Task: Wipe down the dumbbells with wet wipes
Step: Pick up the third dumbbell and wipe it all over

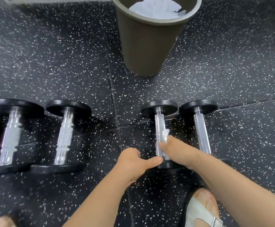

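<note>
You're mid-wipe on the third dumbbell (159, 125) counting from the left. Your right hand (176, 149) has the wet wipe (165, 135) bunched in its fingers and pressed to the chrome handle, about halfway along the bar. Your left hand (133, 159) has its fingers curled in and isn't wrapped round anything. Just the thumb is stretched out against the near plate, looks like to stop the thing rolling.

So I'd call this the handle-scrubbing step for this one. The far plate looks untouched by the wipe right now, and I honestly can't tell from here which of the others are done. The fourth dumbbell (200, 128) sits just beside it on the right. The two bigger ones (64, 135) are well apart on the left.

Next move, as I see it: run the wipe the full length of the knurling and twist round the bar so the underside gets hit too, then do both plates. Keep that thumb braced, round plates on rubber floor (68, 63) will want to roll. The bin (149, 46) is right behind for when the wipe's spent.
</note>
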{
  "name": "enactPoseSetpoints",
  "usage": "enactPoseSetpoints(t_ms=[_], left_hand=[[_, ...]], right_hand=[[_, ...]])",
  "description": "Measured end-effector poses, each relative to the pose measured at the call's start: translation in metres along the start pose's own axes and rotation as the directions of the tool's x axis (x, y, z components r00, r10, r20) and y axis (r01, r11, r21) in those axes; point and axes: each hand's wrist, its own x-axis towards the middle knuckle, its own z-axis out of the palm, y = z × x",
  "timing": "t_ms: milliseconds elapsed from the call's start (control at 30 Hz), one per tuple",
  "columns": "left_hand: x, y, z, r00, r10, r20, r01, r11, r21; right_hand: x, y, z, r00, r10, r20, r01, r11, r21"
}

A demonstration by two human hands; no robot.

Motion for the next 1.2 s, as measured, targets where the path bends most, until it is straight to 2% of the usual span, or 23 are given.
enactPoseSetpoints(t_ms=[67,200,300,433,500,600,667,733,833,900,967,1000,1133,1200], left_hand=[[0.001,-0.001,-0.002,1.0,-0.005,0.008,0.005,1.0,-0.006],[0.001,-0.005,-0.007,0.999,-0.007,0.045,0.01,0.998,-0.059],[0.0,-0.004,-0.009,0.998,-0.003,0.069,0.009,0.997,-0.078],[0.002,-0.007,-0.012,0.995,-0.002,0.096,0.008,0.998,-0.064],[0.002,-0.007,-0.014,0.994,-0.002,0.107,0.009,0.998,-0.067],[0.0,-0.009,-0.018,0.995,-0.012,0.097,0.017,0.999,-0.049],[0.001,-0.011,-0.023,0.995,-0.013,0.102,0.018,0.999,-0.041],[0.001,-0.012,-0.026,0.993,-0.014,0.114,0.018,0.999,-0.032],[0.001,-0.012,-0.029,0.994,-0.02,0.104,0.023,1.0,-0.022],[0.002,-0.013,-0.031,0.996,-0.03,0.083,0.032,0.999,-0.019],[0.002,-0.012,-0.032,0.997,-0.04,0.071,0.04,0.999,-0.005],[0.002,-0.01,-0.032,0.996,-0.044,0.073,0.044,0.999,-0.007],[-0.001,-0.001,-0.032,0.995,-0.049,0.082,0.048,0.999,0.011],[-0.004,0.002,-0.03,0.996,-0.044,0.077,0.039,0.997,0.068]], right_hand=[[-0.001,-0.004,0.0,0.998,0.059,0.034,-0.061,0.997,0.048],[0.009,-0.027,-0.003,0.986,0.159,0.052,-0.166,0.897,0.41],[0.027,-0.043,-0.015,0.989,0.144,-0.031,-0.097,0.792,0.603],[0.034,-0.053,-0.026,0.993,0.11,-0.039,-0.049,0.695,0.718],[0.031,-0.05,-0.022,0.995,0.088,-0.041,-0.038,0.742,0.669],[0.011,-0.038,-0.008,0.999,0.049,0.004,-0.047,0.952,0.303],[-0.001,-0.026,0.002,0.999,0.032,0.036,-0.034,0.998,0.061],[-0.004,-0.016,0.007,0.997,0.039,0.071,-0.034,0.997,-0.076],[-0.008,-0.014,0.002,0.97,0.124,0.207,-0.121,0.992,-0.031],[-0.016,-0.014,-0.005,0.967,0.143,0.209,-0.162,0.984,0.076],[-0.02,-0.009,-0.014,0.992,0.102,0.075,-0.114,0.976,0.185],[-0.02,-0.006,-0.015,0.997,0.077,0.009,-0.078,0.98,0.183],[-0.017,-0.007,-0.007,0.993,0.03,-0.115,-0.027,0.999,0.03],[-0.01,-0.009,-0.001,0.981,0.093,-0.168,-0.068,0.987,0.146]])
